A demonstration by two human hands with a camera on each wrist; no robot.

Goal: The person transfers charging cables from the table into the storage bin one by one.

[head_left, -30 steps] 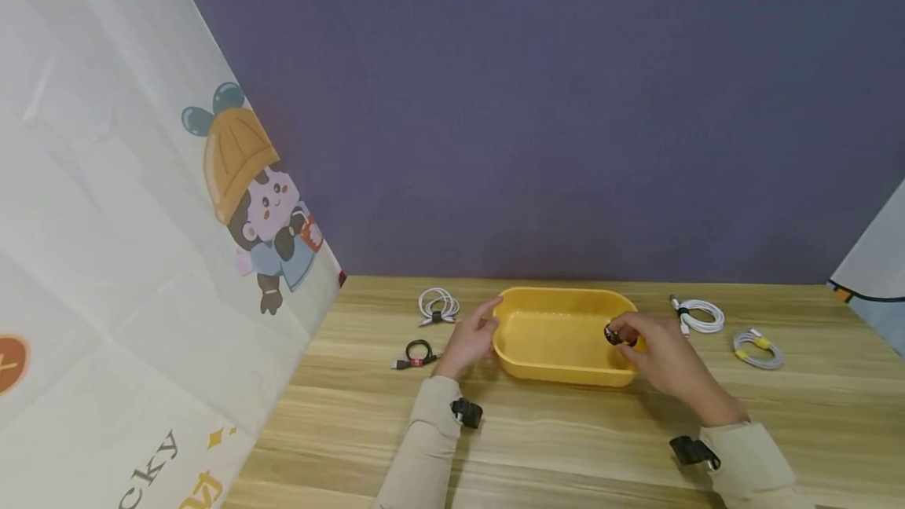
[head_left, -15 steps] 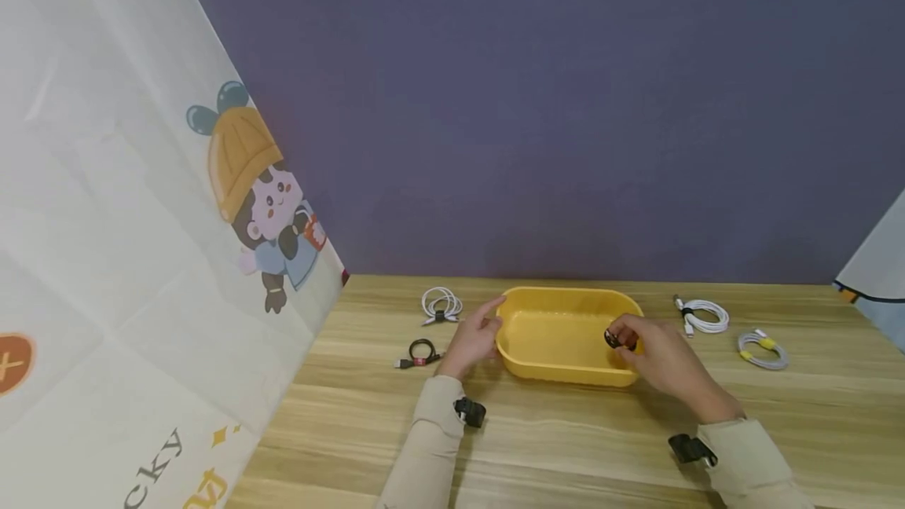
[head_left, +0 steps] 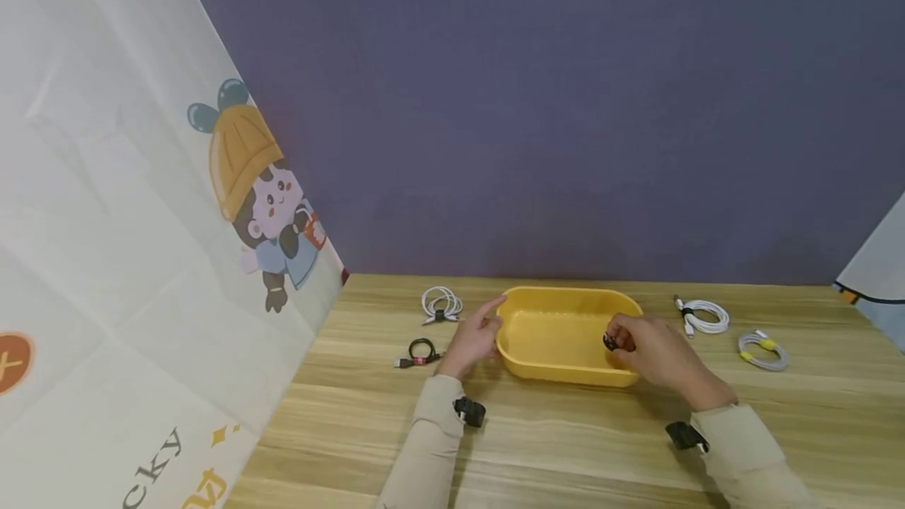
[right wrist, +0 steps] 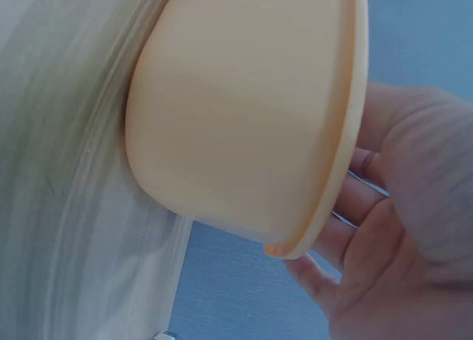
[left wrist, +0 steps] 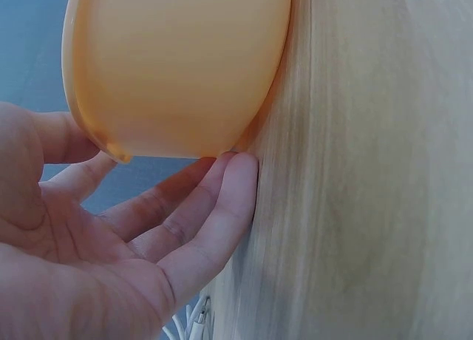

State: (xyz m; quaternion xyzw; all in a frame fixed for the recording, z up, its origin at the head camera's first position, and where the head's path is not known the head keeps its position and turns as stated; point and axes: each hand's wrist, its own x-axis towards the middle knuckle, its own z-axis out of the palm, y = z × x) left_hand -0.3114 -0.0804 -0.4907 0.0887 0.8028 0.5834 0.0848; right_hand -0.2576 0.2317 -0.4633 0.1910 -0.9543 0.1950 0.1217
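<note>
A yellow plastic basin (head_left: 558, 371) sits on the wooden table. My left hand (head_left: 471, 342) is at its left end, with fingertips against the outer wall and one finger up at the rim; in the left wrist view these fingers (left wrist: 196, 240) look fairly straight. Inside the right end of the basin, my right hand (head_left: 654, 348) pinches a small black cable (head_left: 610, 342), apparently coiled and mostly hidden by the fingers. From the right wrist, that hand (right wrist: 414, 207) shows reaching over the rim, and the basin wall (right wrist: 236, 111) conceals the fingertips.
Left of the basin lie a coiled white cable (head_left: 441, 306) and a short black USB cable (head_left: 420, 355). To its right are another white cable coil (head_left: 703, 316) and a grey one with yellow ties (head_left: 763, 349). A dark blue panel (head_left: 551, 116) stands behind the table (head_left: 566, 446).
The right hand has shifted slightly left with the black cable, within the basin's right end. The left hand has kept its place at the basin. The view has moved a little.
</note>
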